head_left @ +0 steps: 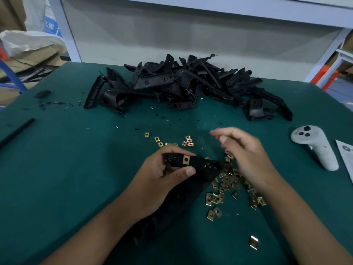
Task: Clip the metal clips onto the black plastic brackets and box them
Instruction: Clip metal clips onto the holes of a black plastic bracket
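My left hand (162, 180) grips a long black plastic bracket (202, 165) near its upper end. One brass-coloured metal clip (185, 159) sits clipped on that bracket beside my fingers. My right hand (246, 155) hovers blurred over a heap of loose metal clips (227, 180), fingers curled down; whether it holds a clip is unclear. A few more clips (188, 141) lie scattered just beyond my left hand. A big pile of black brackets (183, 85) covers the far middle of the green table (76, 159).
A white hand controller (315, 146) lies at the right, with a paper sheet (346, 157) at the right edge. A black rod (16, 131) lies at the left edge. A lone clip (253, 242) sits near the front. Black plastic scraps (51, 103) dot the far left.
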`<state>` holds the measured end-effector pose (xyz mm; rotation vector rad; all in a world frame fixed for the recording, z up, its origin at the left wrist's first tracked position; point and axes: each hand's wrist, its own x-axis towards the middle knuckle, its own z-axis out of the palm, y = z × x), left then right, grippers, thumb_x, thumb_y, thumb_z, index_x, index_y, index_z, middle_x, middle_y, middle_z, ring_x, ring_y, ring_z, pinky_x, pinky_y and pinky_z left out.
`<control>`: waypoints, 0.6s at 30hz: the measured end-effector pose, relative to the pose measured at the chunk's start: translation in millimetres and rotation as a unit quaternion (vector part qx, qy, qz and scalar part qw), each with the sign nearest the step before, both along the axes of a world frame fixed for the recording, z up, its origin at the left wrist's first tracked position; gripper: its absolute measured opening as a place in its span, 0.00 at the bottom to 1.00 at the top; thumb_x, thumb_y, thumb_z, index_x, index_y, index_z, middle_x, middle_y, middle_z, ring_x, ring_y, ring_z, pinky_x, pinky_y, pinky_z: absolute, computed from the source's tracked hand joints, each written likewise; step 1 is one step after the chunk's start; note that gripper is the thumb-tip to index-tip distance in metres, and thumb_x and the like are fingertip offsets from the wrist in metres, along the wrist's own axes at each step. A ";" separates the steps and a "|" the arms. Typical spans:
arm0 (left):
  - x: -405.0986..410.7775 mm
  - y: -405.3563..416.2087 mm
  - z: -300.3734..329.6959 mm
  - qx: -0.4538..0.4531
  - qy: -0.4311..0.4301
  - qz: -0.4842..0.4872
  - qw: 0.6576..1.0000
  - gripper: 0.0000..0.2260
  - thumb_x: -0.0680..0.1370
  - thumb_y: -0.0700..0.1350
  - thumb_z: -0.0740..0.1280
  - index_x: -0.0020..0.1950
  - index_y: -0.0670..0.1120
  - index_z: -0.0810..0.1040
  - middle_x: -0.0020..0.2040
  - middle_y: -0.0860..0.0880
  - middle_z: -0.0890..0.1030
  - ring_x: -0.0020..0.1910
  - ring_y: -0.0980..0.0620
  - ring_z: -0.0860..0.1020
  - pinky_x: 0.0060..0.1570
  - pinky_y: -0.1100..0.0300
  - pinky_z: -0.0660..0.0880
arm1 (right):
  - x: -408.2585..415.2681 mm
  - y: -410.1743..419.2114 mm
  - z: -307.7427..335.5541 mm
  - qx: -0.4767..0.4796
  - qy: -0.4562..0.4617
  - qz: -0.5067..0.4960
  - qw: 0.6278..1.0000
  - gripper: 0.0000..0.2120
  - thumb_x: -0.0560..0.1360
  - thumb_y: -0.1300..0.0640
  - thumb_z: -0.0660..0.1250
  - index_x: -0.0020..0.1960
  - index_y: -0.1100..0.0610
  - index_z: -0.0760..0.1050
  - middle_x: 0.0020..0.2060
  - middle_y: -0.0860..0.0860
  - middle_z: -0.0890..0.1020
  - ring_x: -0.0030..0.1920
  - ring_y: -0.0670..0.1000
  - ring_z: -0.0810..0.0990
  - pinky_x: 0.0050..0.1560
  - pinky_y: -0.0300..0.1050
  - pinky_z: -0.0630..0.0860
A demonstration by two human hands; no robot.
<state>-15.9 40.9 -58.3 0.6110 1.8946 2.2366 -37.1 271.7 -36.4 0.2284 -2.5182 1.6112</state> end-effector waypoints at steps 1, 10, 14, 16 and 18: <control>0.2 -0.8 -0.4 -0.008 -0.001 0.001 1.000 0.09 0.74 0.45 0.74 0.51 0.43 0.80 0.43 0.57 0.83 0.43 0.61 0.81 0.45 0.70 0.75 | -2.3 4.5 -2.8 0.079 0.012 -0.025 0.997 0.09 0.81 0.50 0.66 0.56 0.39 0.82 0.52 0.37 0.81 0.55 0.40 0.78 0.54 0.37 0.70; 6.0 3.5 -2.6 -0.003 -0.054 -0.052 0.997 0.10 0.71 0.49 0.76 0.49 0.49 0.82 0.44 0.51 0.83 0.46 0.54 0.82 0.49 0.61 0.78 | -3.0 5.5 -10.5 0.304 -0.013 0.058 0.951 0.03 0.77 0.45 0.70 0.49 0.42 0.78 0.46 0.37 0.79 0.53 0.37 0.72 0.51 0.34 0.66; 4.8 2.2 4.2 -0.011 -0.065 -0.054 0.996 0.07 0.74 0.46 0.77 0.50 0.48 0.82 0.44 0.51 0.84 0.46 0.55 0.83 0.47 0.64 0.77 | -1.5 2.6 -9.0 0.215 -0.025 0.041 0.975 0.05 0.77 0.51 0.72 0.45 0.44 0.76 0.40 0.42 0.80 0.44 0.43 0.77 0.43 0.33 0.70; 4.9 2.8 6.5 -0.018 -0.063 -0.049 0.997 0.07 0.73 0.45 0.75 0.50 0.48 0.82 0.44 0.53 0.84 0.45 0.57 0.83 0.45 0.66 0.77 | -1.8 -0.9 -5.3 0.096 -0.035 0.024 0.995 0.03 0.78 0.55 0.72 0.48 0.48 0.78 0.40 0.43 0.83 0.42 0.41 0.80 0.44 0.31 0.72; 5.2 2.3 8.7 -0.015 -0.076 -0.052 0.996 0.09 0.73 0.44 0.75 0.52 0.51 0.83 0.45 0.52 0.84 0.44 0.56 0.83 0.45 0.66 0.77 | -1.1 -4.7 -0.7 -0.070 -0.073 0.044 0.994 0.02 0.78 0.58 0.71 0.51 0.53 0.79 0.41 0.46 0.85 0.47 0.43 0.84 0.45 0.33 0.75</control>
